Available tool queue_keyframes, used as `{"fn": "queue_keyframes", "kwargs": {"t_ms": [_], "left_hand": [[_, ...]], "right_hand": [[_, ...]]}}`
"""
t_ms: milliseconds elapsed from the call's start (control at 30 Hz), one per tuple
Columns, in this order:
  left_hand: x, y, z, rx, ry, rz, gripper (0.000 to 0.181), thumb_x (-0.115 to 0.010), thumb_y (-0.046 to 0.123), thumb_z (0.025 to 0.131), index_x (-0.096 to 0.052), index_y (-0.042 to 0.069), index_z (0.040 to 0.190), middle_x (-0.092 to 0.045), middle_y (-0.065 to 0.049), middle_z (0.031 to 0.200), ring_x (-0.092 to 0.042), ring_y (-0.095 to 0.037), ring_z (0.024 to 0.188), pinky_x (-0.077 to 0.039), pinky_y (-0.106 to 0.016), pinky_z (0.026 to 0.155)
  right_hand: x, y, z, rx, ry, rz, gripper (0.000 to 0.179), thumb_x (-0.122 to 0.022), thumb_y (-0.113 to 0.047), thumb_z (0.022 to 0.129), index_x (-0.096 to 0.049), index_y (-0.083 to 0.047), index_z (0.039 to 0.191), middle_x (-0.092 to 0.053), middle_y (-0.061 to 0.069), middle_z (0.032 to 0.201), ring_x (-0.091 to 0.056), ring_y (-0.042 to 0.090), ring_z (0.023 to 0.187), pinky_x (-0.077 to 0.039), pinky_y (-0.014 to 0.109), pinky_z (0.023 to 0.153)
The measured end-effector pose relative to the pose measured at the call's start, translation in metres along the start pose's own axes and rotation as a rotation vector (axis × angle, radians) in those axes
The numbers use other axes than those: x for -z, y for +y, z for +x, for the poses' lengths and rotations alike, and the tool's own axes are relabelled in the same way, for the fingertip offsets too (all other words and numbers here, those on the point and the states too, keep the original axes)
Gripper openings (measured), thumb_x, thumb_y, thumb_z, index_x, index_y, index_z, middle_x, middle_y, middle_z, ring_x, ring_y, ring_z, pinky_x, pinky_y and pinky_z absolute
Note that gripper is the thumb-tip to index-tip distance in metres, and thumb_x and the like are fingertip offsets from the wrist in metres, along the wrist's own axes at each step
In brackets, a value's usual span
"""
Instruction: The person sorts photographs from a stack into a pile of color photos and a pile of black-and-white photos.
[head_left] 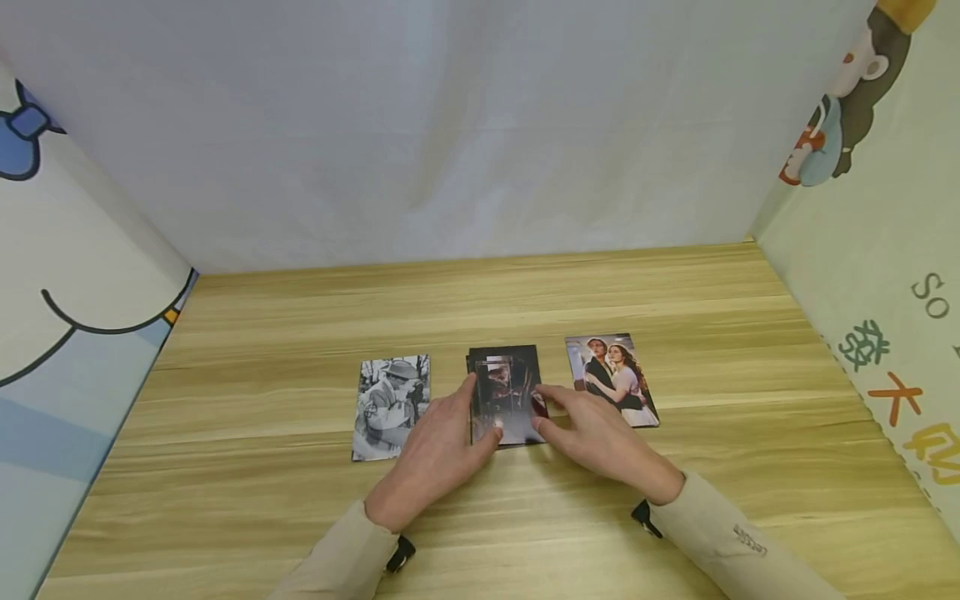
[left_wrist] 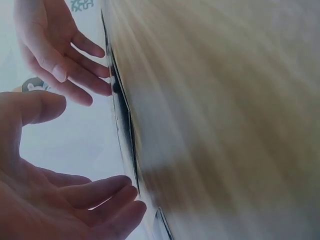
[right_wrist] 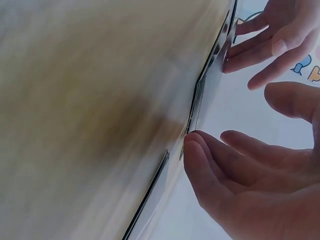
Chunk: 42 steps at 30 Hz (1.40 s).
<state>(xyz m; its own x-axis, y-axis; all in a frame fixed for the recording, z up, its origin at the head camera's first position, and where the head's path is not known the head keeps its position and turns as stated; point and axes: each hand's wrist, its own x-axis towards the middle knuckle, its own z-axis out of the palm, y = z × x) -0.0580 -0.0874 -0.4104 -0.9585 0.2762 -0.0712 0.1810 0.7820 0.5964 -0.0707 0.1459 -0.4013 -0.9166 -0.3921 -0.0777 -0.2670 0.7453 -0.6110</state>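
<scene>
A small stack of dark photo cards (head_left: 513,408) lies in the middle of the table, its edges slightly out of line. My left hand (head_left: 442,446) is at the stack's left side, fingertips right at the edge and thumb over the near left corner. At the right edge, my right hand (head_left: 600,429) has its fingertips against the cards. Both wrist views show relaxed fingers, with each thumb apart from them. A black-and-white photo card (head_left: 378,417) lies left of the stack, partly behind my left hand. To the right is a colour photo card of a couple (head_left: 611,367).
The wood-grain table (head_left: 480,300) meets a pale cloth wall (head_left: 480,167) at the back. Printed side panels stand at the left (head_left: 75,250) and right (head_left: 840,275). Dark straps (head_left: 401,553) show at the sleeve cuffs.
</scene>
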Motion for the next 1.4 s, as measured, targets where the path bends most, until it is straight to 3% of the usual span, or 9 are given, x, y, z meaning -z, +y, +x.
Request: {"fn": "queue_keyframes", "kwargs": {"t_ms": [300,433,600,733,867,1100,1400], "left_hand": [[-0.0003,-0.0025,-0.0036,-0.016,0.086,-0.118,0.083,-0.077,0.021,0.093,-0.033,-0.004,0.158,-0.049,-0.024,0.152,-0.059,-0.041,0.128,-0.048,-0.057,0.108],[-0.0023,-0.0053,-0.004,-0.037,0.138,-0.165,0.079,-0.076,0.01,0.092,-0.034,-0.003,0.157,-0.054,-0.021,0.148,-0.069,-0.031,0.113,-0.058,-0.05,0.095],[-0.004,-0.0072,-0.0037,-0.076,0.193,-0.194,0.079,-0.077,-0.002,0.088,-0.036,-0.004,0.156,-0.056,-0.021,0.143,-0.073,-0.025,0.099,-0.063,-0.031,0.079],[-0.005,-0.0072,-0.0041,-0.077,0.201,-0.232,0.083,-0.077,-0.008,0.085,-0.035,-0.003,0.157,-0.055,-0.021,0.141,-0.073,-0.023,0.093,-0.06,-0.021,0.073],[-0.0057,-0.0064,-0.0047,-0.067,0.21,-0.266,0.086,-0.077,-0.012,0.083,-0.035,-0.002,0.157,-0.054,-0.021,0.14,-0.071,-0.023,0.09,-0.059,-0.018,0.071],[-0.0042,-0.0036,-0.0063,-0.03,0.215,-0.326,0.091,-0.078,-0.013,0.081,-0.032,-0.002,0.159,-0.052,-0.02,0.141,-0.07,-0.022,0.089,-0.059,-0.018,0.071],[-0.003,-0.003,-0.0066,-0.026,0.217,-0.337,0.09,-0.077,-0.011,0.083,-0.029,-0.004,0.159,-0.064,-0.021,0.127,-0.071,-0.021,0.086,-0.061,-0.023,0.072]], "right_hand": [[0.0009,0.0001,-0.0024,-0.013,0.039,0.155,0.048,-0.065,-0.02,0.1,-0.058,-0.002,0.144,-0.064,0.017,0.139,-0.071,0.032,0.112,-0.062,0.046,0.09],[0.0,0.002,-0.0025,-0.011,0.046,0.248,0.048,-0.066,-0.014,0.1,-0.057,-0.001,0.145,-0.06,0.02,0.143,-0.072,0.031,0.11,-0.062,0.04,0.089],[-0.002,0.003,-0.0022,0.011,0.083,0.283,0.047,-0.067,-0.006,0.098,-0.056,0.001,0.144,-0.057,0.023,0.144,-0.074,0.03,0.104,-0.063,0.03,0.081],[-0.0032,0.0033,-0.0023,0.019,0.121,0.3,0.049,-0.067,0.001,0.096,-0.055,0.003,0.143,-0.058,0.024,0.14,-0.075,0.028,0.098,-0.063,0.026,0.076],[-0.004,0.004,-0.0017,0.027,0.155,0.31,0.055,-0.067,0.005,0.093,-0.051,0.005,0.146,-0.061,0.022,0.136,-0.075,0.027,0.095,-0.063,0.025,0.073],[-0.0028,0.003,-0.001,0.028,0.203,0.303,0.065,-0.064,0.01,0.09,-0.046,0.002,0.152,-0.065,0.019,0.127,-0.074,0.021,0.088,-0.06,0.025,0.067],[-0.001,0.0009,-0.0031,0.018,0.201,0.308,0.061,-0.062,0.009,0.09,-0.049,0.004,0.149,-0.069,0.017,0.12,-0.074,0.02,0.088,-0.06,0.025,0.066]]}}
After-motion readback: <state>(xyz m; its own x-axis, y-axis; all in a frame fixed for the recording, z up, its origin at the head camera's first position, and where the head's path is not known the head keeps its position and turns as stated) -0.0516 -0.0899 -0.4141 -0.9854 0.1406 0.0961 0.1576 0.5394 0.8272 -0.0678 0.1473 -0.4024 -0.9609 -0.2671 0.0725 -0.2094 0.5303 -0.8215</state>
